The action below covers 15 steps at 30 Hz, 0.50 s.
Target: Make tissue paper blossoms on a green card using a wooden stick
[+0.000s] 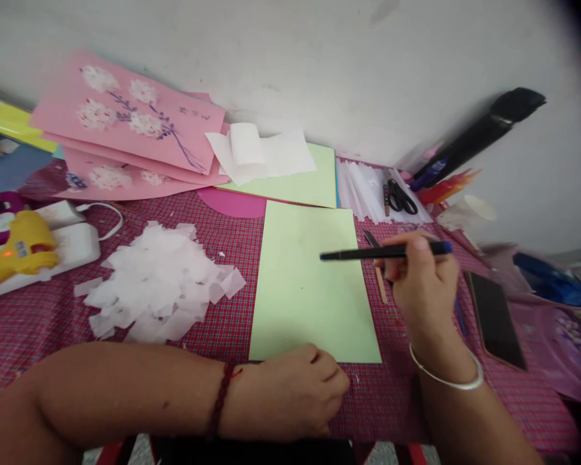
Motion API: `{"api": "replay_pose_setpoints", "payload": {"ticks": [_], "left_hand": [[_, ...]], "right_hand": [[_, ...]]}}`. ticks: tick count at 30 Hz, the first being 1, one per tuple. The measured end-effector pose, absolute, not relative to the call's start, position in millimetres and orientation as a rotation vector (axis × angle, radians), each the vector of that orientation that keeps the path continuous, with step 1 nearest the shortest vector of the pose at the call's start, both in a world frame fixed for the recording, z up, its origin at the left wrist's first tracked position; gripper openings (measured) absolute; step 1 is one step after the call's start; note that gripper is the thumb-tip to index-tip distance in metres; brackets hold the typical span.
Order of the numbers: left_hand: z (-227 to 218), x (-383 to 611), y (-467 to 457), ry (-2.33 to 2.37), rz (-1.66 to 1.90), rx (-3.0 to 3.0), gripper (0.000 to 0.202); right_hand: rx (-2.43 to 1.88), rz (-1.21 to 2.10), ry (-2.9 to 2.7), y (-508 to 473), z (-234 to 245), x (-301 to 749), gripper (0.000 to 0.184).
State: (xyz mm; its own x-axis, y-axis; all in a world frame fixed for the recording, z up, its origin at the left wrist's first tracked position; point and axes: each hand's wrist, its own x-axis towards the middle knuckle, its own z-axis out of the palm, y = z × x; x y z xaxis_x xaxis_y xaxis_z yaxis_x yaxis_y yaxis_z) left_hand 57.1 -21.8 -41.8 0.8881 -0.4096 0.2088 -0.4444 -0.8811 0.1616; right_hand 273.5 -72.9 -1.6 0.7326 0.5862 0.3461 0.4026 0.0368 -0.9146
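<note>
A pale green sheet of paper (310, 284) lies flat in the middle of the red checked tablecloth (29, 323). My right hand (423, 284) grips a black pen (382, 252) held level, its tip pointing left over the sheet's upper right part. My left hand (295, 394) rests as a loose fist on the sheet's near edge, its forearm lying across the table front; nothing shows inside it. A heap of torn white tissue pieces (157, 284) sits left of the sheet.
Pink cards with white flowers (126, 123) lean at the back left. A yellow glue gun (17, 252) lies far left. Scissors (399, 197) rest on white strips behind. A dark phone (496, 320) lies right. A wooden stick (381, 287) sits beside the sheet.
</note>
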Motion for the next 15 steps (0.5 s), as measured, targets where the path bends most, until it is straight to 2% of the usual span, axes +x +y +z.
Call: {"api": "replay_pose_setpoints", "payload": {"ticks": [3,9,15], "left_hand": [[-40.3,57.3,-21.9,-0.641,0.239,2.848,0.029],[-44.5,62.5,-17.3,-0.626,0.276,2.810,0.022],[-53.0,75.5,-7.9,-0.557,0.209,2.759,0.018]], "right_hand": [[-1.625,0.078,-0.778,-93.5,6.4,271.9,0.039],[-1.694,0.092,-0.754,-107.0,-9.0,271.8,0.035],[-1.691,0.435,-0.889,-95.4,-20.7,271.3,0.026]]}}
